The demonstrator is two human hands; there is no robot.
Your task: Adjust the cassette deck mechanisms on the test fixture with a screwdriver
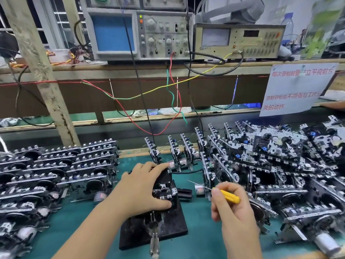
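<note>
Green matting covers the bench point(201, 243), where a person's left hand point(143, 189) lies over a cassette mechanism point(164, 191) seated on the black test fixture point(168, 227), fingers curled round its far edge and thumb pressed to its near side. The right hand point(231, 208) pinches a yellow-handled screwdriver point(226, 195), tip in the air just right of the mechanism. Stacked mechanisms point(56, 165) crowd the left, loose ones point(280, 152) the right, beneath an oscilloscope point(138, 34)
</note>
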